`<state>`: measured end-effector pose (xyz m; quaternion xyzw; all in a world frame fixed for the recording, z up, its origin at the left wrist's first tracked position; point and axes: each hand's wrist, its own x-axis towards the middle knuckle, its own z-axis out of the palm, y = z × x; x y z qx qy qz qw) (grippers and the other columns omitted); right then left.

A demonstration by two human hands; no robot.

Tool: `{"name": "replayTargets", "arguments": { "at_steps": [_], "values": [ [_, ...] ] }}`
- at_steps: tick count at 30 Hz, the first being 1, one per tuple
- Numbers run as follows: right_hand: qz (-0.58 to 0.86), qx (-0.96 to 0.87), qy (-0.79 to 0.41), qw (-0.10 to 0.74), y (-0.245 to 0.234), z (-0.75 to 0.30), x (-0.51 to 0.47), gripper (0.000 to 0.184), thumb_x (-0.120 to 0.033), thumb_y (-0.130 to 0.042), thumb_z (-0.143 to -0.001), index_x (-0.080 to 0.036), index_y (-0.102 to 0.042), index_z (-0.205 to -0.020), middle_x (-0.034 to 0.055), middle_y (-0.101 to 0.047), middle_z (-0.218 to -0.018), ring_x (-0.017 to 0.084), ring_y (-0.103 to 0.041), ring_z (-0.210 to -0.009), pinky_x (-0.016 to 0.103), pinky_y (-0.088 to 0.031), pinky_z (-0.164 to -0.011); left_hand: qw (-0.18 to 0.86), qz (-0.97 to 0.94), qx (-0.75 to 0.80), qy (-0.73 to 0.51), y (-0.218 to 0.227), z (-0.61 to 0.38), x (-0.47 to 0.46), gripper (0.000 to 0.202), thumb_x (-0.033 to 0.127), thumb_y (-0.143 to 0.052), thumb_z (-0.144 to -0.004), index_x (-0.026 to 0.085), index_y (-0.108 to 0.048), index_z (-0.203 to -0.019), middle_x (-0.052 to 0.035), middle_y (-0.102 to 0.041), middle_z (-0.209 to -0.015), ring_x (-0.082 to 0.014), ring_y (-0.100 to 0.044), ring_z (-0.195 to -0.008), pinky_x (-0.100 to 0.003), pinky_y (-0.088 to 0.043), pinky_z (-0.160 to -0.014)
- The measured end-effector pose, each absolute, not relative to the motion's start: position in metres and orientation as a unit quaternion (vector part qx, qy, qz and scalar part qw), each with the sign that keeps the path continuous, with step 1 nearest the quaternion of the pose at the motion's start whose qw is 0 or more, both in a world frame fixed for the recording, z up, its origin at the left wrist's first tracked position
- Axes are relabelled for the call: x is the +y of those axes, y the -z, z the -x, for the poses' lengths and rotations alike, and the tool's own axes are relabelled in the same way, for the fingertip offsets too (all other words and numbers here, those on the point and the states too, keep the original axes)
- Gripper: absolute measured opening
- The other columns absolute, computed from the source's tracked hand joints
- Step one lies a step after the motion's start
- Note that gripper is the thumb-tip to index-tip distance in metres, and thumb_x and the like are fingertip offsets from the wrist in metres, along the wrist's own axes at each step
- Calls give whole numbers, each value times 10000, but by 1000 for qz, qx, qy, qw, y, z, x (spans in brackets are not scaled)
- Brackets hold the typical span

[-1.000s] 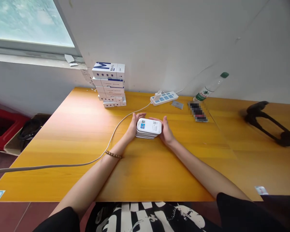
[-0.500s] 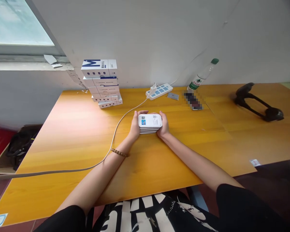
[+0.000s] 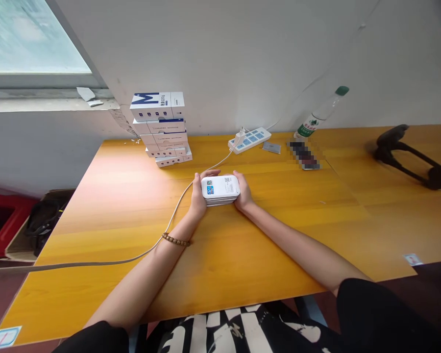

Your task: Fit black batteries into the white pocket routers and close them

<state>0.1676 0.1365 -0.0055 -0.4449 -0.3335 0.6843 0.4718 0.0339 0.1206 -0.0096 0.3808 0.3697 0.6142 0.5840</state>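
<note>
A small stack of flat white devices [image 3: 220, 189] with stickers on the top one rests on the orange wooden table [image 3: 132, 206]. My left hand [image 3: 197, 195] presses against the stack's left side, fingers curled round its far corner. Against the right side my right hand [image 3: 242, 192] does the same. Both hands grip the stack between them. A bead bracelet [image 3: 175, 239] circles my left wrist.
A pile of white and blue boxes [image 3: 161, 128] stands at the back by the wall. A white power strip [image 3: 250, 139] with a cable [image 3: 95, 262] trailing left, a water bottle [image 3: 318, 117], a phone [image 3: 303, 153] and a black stand [image 3: 411, 154] lie further back and right.
The stack and both hands have shifted slightly left and nearer to me on the table; the camera view has swung a little. The grip is unchanged.
</note>
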Motion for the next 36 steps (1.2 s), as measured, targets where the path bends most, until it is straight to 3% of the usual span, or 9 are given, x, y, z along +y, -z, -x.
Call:
{"name": "replayTargets", "arguments": {
  "at_steps": [4,8,12,17,23,28,36],
  "values": [
    [444,-322,-665,507,5,-168,138,494,-739,-573,-889,-267,-691,-798,70,-789,-812,337,-773,-986,423,-622,-874,609,-360,368,-603,11,-34,120,691,736,-415,-1001,176,-798,-1133,-140,-798,-1283,-351,-748,-1210,-428,-589,-1009],
    [432,-317,-670,514,4,-168,139,435,-651,-612,-873,-254,-678,-708,43,-747,-706,268,-734,-761,375,-611,-780,615,-353,368,-602,13,-32,121,629,663,-450,-1012,165,-795,-1183,-133,-785,-1341,-361,-727,-1270,-433,-570,-1061],
    [399,-334,-668,531,1,-168,139,416,-621,-607,-872,-242,-694,-723,51,-767,-737,273,-743,-777,377,-611,-790,611,-370,352,-605,15,-31,123,573,620,-442,-1044,189,-802,-1158,-115,-786,-1333,-337,-715,-1294,-432,-536,-1119],
    [411,-332,-657,538,2,-168,139,462,-675,-571,-898,-246,-677,-762,59,-775,-776,290,-756,-842,380,-599,-796,608,-378,358,-599,14,-32,127,582,626,-433,-1056,187,-806,-1135,-113,-797,-1301,-327,-741,-1235,-418,-564,-1072],
    [418,-320,-648,549,6,-167,145,478,-691,-614,-901,-254,-635,-708,10,-691,-657,209,-655,-649,326,-546,-679,617,-359,351,-606,14,-33,130,567,621,-449,-1046,185,-796,-1154,-122,-789,-1324,-337,-735,-1257,-442,-548,-1110],
    [422,-303,-648,557,7,-167,149,484,-685,-664,-881,-274,-544,-656,-9,-646,-595,205,-640,-625,317,-541,-642,615,-352,350,-613,16,-33,132,566,643,-481,-1031,185,-797,-1131,-128,-795,-1311,-351,-727,-1287,-461,-551,-1122],
    [444,-309,-632,555,11,-170,155,549,-725,-681,-861,-290,-436,-635,-39,-542,-525,178,-546,-547,313,-483,-562,627,-335,350,-610,17,-34,133,620,637,-465,-1017,124,-806,-1090,-147,-852,-1107,-347,-794,-1142,-426,-599,-1023]
  ]
}}
